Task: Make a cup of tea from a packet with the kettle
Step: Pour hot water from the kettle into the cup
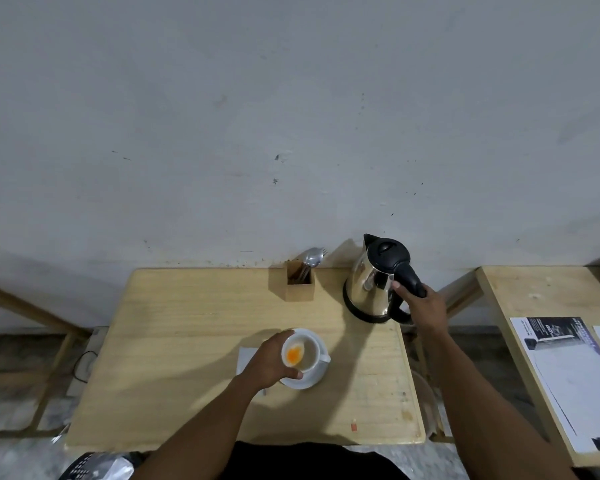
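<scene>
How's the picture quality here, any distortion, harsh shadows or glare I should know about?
Head view: strong wide-angle bending, the table edges splay outward; soft overall, not sharp; the left hand and forearm throw a dark shadow leftward across the wood; the steel kettle shows bright reflections; the cup interior is readable, with an orange patch.

Steel kettle (pixel 371 285), black lid, spout and handle, upright on black base at far right of table; lid shut, spout pointing far-left. White cup (pixel 303 353) upright on white saucer (pixel 309 379) near table centre, handle to right; orange-stained tea bag (pixel 294 355) inside at left. White packet (pixel 247 356) flat, just left of saucer.
</scene>
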